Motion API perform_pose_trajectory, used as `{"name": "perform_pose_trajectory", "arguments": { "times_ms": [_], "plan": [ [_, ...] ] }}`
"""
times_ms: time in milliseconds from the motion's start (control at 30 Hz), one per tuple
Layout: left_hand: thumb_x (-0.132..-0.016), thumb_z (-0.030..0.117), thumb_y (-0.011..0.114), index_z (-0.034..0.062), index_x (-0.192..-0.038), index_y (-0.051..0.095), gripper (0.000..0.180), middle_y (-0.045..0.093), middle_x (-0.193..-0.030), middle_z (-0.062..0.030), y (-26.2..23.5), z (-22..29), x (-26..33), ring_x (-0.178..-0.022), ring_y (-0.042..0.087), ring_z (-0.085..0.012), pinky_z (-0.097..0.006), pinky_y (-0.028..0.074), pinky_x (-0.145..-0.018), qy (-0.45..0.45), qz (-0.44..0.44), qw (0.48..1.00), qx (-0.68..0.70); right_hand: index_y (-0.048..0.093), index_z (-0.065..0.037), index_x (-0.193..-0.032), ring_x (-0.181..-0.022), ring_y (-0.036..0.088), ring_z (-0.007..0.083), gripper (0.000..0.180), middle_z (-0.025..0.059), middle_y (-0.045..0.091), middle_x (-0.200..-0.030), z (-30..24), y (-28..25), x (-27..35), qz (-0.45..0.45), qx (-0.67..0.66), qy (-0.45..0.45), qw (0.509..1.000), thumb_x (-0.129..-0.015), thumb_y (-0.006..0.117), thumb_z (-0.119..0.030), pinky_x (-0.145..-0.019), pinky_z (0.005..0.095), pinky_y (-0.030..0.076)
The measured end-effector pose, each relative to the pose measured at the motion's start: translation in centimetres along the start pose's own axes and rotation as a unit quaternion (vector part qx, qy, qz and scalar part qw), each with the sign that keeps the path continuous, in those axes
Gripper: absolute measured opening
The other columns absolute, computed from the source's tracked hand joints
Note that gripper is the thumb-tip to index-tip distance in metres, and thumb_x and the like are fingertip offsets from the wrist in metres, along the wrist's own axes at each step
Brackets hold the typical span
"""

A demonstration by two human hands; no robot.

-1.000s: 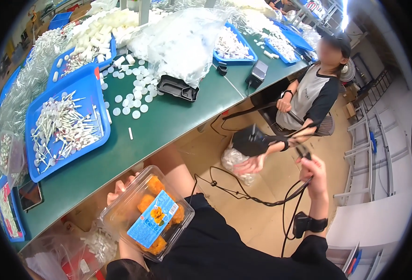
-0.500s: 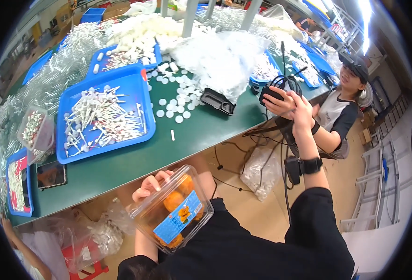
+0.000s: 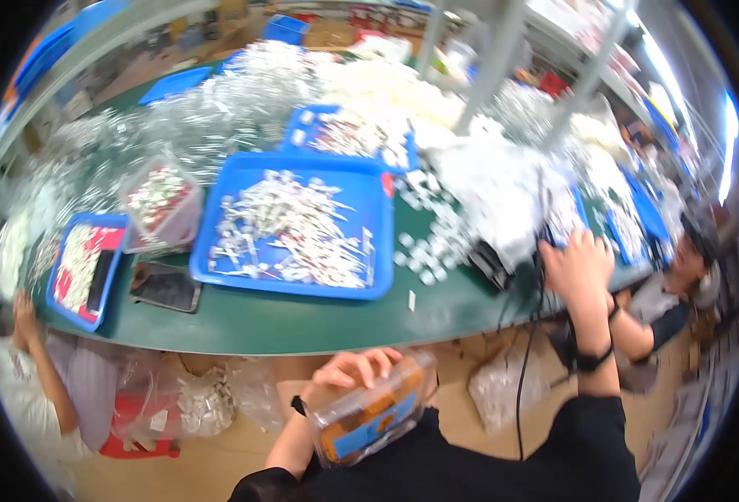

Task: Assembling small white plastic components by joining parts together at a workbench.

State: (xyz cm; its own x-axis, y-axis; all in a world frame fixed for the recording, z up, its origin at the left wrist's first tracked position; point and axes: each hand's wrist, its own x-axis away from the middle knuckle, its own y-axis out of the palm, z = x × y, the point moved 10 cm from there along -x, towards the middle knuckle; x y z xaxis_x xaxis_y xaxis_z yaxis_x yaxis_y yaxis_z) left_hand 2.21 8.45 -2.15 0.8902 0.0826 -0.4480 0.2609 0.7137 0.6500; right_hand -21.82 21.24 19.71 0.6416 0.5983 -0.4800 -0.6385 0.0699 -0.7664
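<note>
My left hand (image 3: 357, 368) is closed over the top edge of a clear plastic food box (image 3: 378, 410), which holds orange round pieces and has a blue label. The box is tilted above my lap. My right hand (image 3: 583, 263) reaches to the table's right front part, its fingers curled round a bundle of black cables (image 3: 543, 259); motion blurs the fingertips. One black cord hangs from there past the table edge. Left of that hand lies a black plastic case (image 3: 490, 266).
A blue tray (image 3: 302, 291) of thin white sticks stands mid-table, with white discs (image 3: 432, 247) to its right. Left of it are a clear tub (image 3: 164, 205), a phone (image 3: 165, 286) and a small blue tray (image 3: 85, 316). A co-worker (image 3: 662, 305) sits right; another person's arm (image 3: 51, 385) shows left.
The view has turned, so the table sits further right. My right hand and the cables have come away from the co-worker's hand and down to the table. The food box has tipped flatter.
</note>
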Motion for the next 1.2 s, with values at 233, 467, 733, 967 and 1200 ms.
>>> {"name": "perform_pose_trajectory", "arguments": {
  "times_ms": [233, 467, 733, 967, 1200],
  "plan": [
    [-0.081, 0.030, 0.052, 0.0050, -0.077, 0.060, 0.027, 0.055, -0.096, -0.0092, 0.2, -1.2, 2.3, -0.112, 0.046, -0.0293, -0.047, 0.028, -0.102, -0.068, 0.008, 0.998, 0.014, 0.061, -0.010, -0.103, -0.090, 0.061, 0.0246, 0.029, 0.0063, 0.062, -0.103, -23.5, -12.8, 14.9, -0.081, -0.585, -0.516, 0.621, -0.079, 0.071, -0.023, -0.074, 0.0347, 0.049],
    [-0.081, 0.031, 0.050, 0.0052, -0.077, 0.060, 0.029, 0.055, -0.093, -0.0087, -0.1, 0.2, 1.5, -0.109, 0.047, -0.0289, -0.046, 0.029, -0.101, 0.088, -0.072, 0.992, -0.055, 0.064, -0.004, -0.088, -0.086, 0.062, 0.0259, 0.019, 0.0078, 0.063, -0.089, -26.0, -9.9, 19.1, 0.078, -0.635, -0.482, 0.599, -0.076, 0.068, -0.018, -0.071, 0.0344, 0.045],
    [-0.082, 0.033, 0.047, 0.0054, -0.077, 0.060, 0.031, 0.055, -0.089, -0.0081, -0.8, -2.1, 2.8, -0.105, 0.048, -0.0285, -0.046, 0.030, -0.100, 0.127, -0.157, 0.974, 0.104, 0.060, -0.002, -0.077, -0.067, 0.052, 0.0204, 0.017, 0.0067, 0.054, -0.076, -24.6, -10.3, 18.9, 0.196, -0.667, -0.406, 0.593, -0.073, 0.070, -0.016, -0.062, 0.0316, 0.044],
    [-0.082, 0.034, 0.044, 0.0056, -0.076, 0.060, 0.033, 0.055, -0.085, -0.0075, -2.8, -1.3, 2.7, -0.101, 0.049, -0.0281, -0.046, 0.031, -0.100, 0.307, -0.180, 0.934, 0.043, 0.057, -0.005, -0.071, -0.066, 0.053, 0.0198, 0.021, 0.0054, 0.052, -0.073, -23.9, -9.5, 19.0, 0.174, -0.680, -0.328, 0.632, -0.069, 0.074, -0.017, -0.062, 0.0301, 0.044],
    [-0.082, 0.039, 0.037, 0.0067, -0.075, 0.058, 0.039, 0.054, -0.075, -0.0057, -2.3, -1.6, 3.8, -0.091, 0.050, -0.0275, -0.045, 0.034, -0.097, 0.116, 0.152, 0.978, -0.079, 0.056, -0.005, -0.068, -0.062, 0.054, 0.0198, 0.021, 0.0051, 0.053, -0.071, -22.4, -8.7, 18.5, 0.112, -0.696, -0.270, 0.656, -0.063, 0.073, -0.016, -0.057, 0.0306, 0.045]
  ]
}}
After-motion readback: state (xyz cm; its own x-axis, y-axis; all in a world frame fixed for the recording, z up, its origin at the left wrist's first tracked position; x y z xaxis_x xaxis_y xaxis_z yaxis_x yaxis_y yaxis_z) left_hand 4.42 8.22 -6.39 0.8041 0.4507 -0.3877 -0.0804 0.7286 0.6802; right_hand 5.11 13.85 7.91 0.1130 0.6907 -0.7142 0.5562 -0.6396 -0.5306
